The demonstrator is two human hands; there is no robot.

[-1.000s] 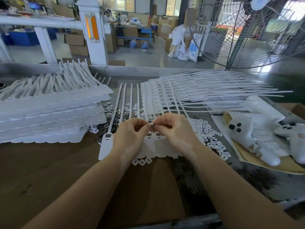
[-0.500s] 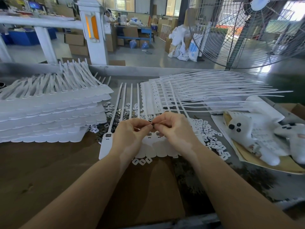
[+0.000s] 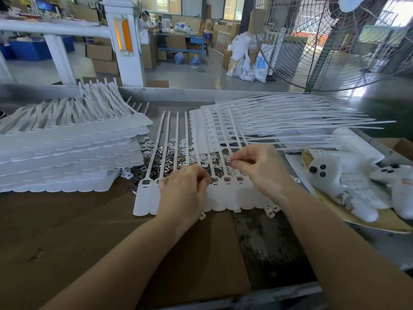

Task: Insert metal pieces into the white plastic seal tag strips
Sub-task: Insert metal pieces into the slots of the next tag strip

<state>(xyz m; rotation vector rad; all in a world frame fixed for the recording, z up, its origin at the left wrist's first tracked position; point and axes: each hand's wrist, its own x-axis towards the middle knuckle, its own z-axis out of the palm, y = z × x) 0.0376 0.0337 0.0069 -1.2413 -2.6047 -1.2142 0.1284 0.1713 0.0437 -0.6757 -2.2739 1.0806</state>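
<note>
Since a second earlier the hands had drawn apart over the row of seal tags on the worktop. Left hand pressed curled fingertips on a tag head. Right hand pinched a small metal piece above the row.

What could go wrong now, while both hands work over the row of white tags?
1. The right hand pinches a small metal piece by fingertips only; it may slip into the loose pile below.
2. The left hand covers several tag heads on the strip, so a slot might be missed.
</note>
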